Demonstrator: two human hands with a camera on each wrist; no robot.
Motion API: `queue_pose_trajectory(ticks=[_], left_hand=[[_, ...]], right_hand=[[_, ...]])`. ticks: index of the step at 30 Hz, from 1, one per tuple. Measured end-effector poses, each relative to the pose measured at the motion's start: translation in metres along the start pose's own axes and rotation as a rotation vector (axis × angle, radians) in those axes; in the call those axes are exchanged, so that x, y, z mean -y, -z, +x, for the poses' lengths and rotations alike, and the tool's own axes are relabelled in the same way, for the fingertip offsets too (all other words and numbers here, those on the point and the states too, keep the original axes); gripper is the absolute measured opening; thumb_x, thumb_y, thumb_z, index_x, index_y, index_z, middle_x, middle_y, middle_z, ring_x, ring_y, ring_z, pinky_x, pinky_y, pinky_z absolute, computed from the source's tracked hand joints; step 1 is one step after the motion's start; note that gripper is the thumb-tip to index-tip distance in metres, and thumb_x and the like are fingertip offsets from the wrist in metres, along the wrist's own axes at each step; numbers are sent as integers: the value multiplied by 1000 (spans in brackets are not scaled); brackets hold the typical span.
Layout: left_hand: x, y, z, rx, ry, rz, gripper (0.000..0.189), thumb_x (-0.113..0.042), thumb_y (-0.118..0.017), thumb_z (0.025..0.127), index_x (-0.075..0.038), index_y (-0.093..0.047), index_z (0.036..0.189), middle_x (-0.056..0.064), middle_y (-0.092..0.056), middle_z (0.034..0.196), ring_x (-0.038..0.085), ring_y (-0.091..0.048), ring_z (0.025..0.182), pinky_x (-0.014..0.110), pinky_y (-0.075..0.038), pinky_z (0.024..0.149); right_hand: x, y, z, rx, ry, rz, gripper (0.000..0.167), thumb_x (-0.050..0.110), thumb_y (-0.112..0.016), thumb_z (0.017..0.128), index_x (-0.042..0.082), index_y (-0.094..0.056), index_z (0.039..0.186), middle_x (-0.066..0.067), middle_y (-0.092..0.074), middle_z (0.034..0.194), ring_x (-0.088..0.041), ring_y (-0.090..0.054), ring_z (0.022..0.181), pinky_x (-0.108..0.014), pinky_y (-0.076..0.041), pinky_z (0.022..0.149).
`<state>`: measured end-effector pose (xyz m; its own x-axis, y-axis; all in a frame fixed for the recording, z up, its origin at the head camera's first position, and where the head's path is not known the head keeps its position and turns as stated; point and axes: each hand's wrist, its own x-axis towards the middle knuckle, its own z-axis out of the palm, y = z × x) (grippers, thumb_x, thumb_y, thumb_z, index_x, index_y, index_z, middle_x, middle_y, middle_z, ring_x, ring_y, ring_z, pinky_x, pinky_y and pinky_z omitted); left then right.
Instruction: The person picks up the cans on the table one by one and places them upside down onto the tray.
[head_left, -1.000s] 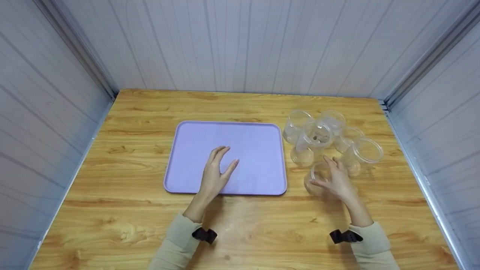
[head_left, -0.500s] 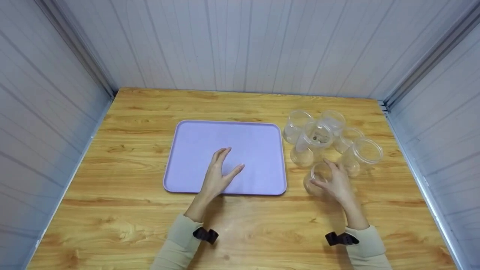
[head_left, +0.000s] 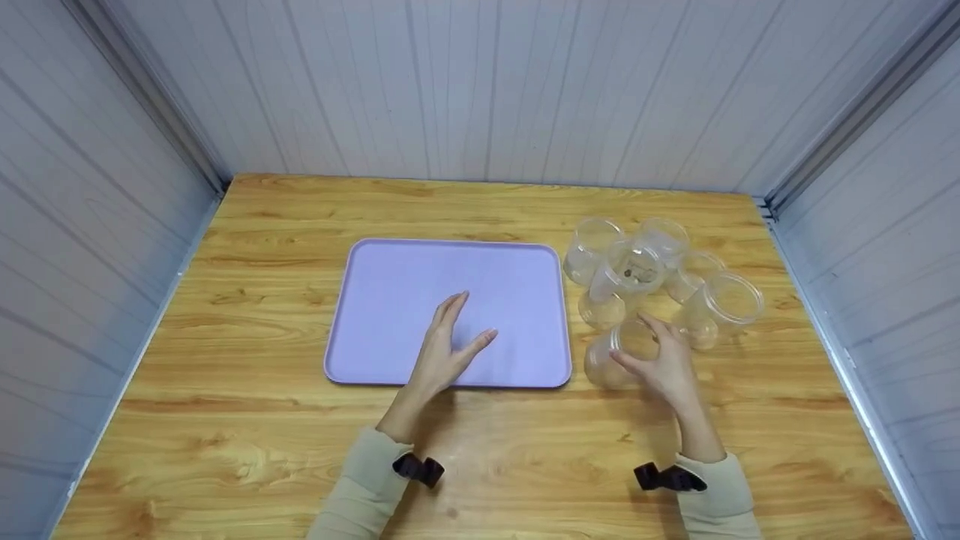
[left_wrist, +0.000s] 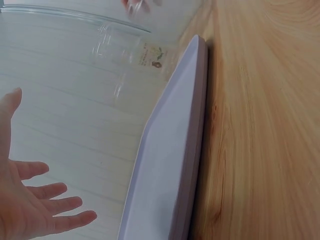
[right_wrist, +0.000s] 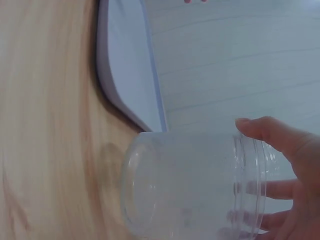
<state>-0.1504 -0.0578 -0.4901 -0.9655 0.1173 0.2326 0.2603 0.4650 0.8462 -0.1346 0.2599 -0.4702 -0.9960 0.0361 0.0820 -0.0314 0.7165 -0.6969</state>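
My right hand [head_left: 670,375] grips a clear plastic jar [head_left: 604,364] near its rim. In the right wrist view the thumb lies on the near side of the rim and the fingers show through the far side. The jar's base [right_wrist: 142,187] hangs close over the table, next to the tray's right front corner. Over the front part of the lilac tray [head_left: 405,277] is my left hand [head_left: 440,352], fingers extended, thumb spread and nothing held. The left wrist view also shows that hand [left_wrist: 30,205] with its fingers apart.
Several more clear jars stand grouped right of the tray, among them a rear-left jar [head_left: 592,251], a right-hand jar [head_left: 724,304] and one with a printed label [left_wrist: 151,55]. Pale panel walls [head_left: 480,90] border the wooden table [head_left: 525,465] at the back and sides.
My right hand has moved left with the jar, away from the other jars and towards the tray. My left hand has shifted slightly right, its thumb spreading outward.
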Motion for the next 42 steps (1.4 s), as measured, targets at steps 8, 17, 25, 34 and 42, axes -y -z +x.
queue_pose_trajectory(ticks=[8, 17, 25, 34, 42], left_hand=[[-1, -5, 0, 20, 5, -29, 76, -48, -58, 80, -8, -31, 137, 14, -29, 139, 26, -26, 127, 44, -23, 101], [-3, -17, 2, 73, -7, -80, 75, -48, -57, 81, -8, -28, 138, 13, -26, 140, 25, -23, 128, 44, -21, 102], [-2, -26, 2, 108, -6, -172, 74, -44, -58, 82, -7, -28, 139, 16, -27, 140, 27, -23, 128, 48, -25, 99], [2, -34, 0, 200, 10, -294, 70, -37, -58, 84, -13, -24, 141, 12, -25, 142, 36, -28, 123, 53, -36, 89], [-18, -25, -3, 227, 37, -364, 68, -20, -57, 86, -1, -20, 139, 22, -25, 139, 44, -29, 120, 54, -37, 87]], right_hand=[[14, -14, 2, -56, 17, 148, 72, 23, -79, 65, -1, -47, 124, -24, -45, 121, -39, -48, 101, -48, -40, 85], [22, -32, 6, -54, -26, 326, 69, 20, -77, 68, 4, -45, 127, -20, -48, 119, -38, -48, 104, -49, -43, 82], [32, -50, 3, -60, 15, 476, 62, 11, -74, 71, -2, -45, 124, -23, -50, 116, -39, -50, 101, -49, -42, 84], [39, -67, 0, 2, 43, 636, 58, 1, -68, 75, -6, -41, 126, -24, -46, 117, -38, -50, 102, -44, -42, 86], [44, -76, -1, 40, 47, 738, 53, -2, -62, 79, -10, -39, 126, -27, -45, 116, -30, -48, 101, -35, -42, 87]])
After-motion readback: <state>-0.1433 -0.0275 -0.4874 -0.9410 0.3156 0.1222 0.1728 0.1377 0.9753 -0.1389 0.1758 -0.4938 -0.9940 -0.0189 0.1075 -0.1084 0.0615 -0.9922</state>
